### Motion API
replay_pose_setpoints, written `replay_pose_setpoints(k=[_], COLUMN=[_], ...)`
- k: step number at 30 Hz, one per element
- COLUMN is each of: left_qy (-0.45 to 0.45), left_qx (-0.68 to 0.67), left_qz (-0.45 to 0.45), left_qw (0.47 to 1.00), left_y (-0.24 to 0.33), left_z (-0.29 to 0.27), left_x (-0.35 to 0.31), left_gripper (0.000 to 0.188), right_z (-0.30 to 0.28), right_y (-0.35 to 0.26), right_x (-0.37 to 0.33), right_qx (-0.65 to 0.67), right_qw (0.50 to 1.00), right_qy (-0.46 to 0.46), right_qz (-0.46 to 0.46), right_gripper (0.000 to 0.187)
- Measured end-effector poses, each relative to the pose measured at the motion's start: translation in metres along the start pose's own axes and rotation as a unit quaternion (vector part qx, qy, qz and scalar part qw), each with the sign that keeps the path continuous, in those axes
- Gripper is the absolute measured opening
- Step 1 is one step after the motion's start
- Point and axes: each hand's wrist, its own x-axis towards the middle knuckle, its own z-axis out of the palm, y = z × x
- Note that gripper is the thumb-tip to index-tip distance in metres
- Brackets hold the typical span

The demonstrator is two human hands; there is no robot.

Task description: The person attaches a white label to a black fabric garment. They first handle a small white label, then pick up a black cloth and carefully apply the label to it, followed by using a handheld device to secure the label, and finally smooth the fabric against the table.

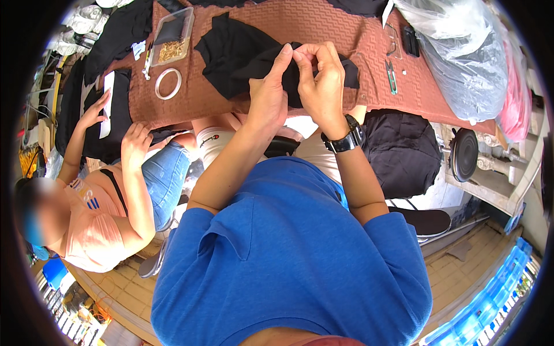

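Observation:
A black cloth garment (234,55) lies bunched on the brown patterned tablecloth (199,106) in front of me. My left hand (271,95) is closed on its edge, with the thumb pointing up and away from me. Close beside it, my right hand (321,83) pinches the same cloth between thumb and forefinger, the other fingers curled. The two sets of fingertips nearly meet. Anything small between them is hidden. A black watch (343,141) is strapped round my right wrist.
Left of the garment are a clear plastic box (188,26) of small brass-coloured pieces and a white ring (168,84). Green-handled snips (392,81), glasses (393,43) and a large plastic bag (461,63) lie right. At left, a co-worker's hand (92,112) touches a white strip (107,106) on black cloth.

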Motion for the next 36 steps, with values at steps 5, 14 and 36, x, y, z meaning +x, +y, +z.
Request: replay_pose_setpoints(k=[5,14,36], left_qy=[-0.019,-0.023,0.002], left_qx=[0.004,-0.044,-0.015], left_qz=[-0.01,-0.003,0.089], left_qw=[1.0,0.999,0.996], left_y=[-0.007,0.007,0.005], left_z=[-0.006,0.006,0.011], left_x=[0.003,-0.006,-0.01], left_gripper=[0.021,0.019,0.011], right_z=[-0.005,-0.012,-0.001], right_y=[0.005,-0.009,-0.01], right_x=[0.003,-0.007,-0.01], right_qx=[0.01,0.274,0.262], right_qw=[0.999,0.944,0.95], right_qy=[-0.033,0.014,0.022], right_qz=[0.005,0.184,0.169], right_gripper=[0.007,0.013,0.01])
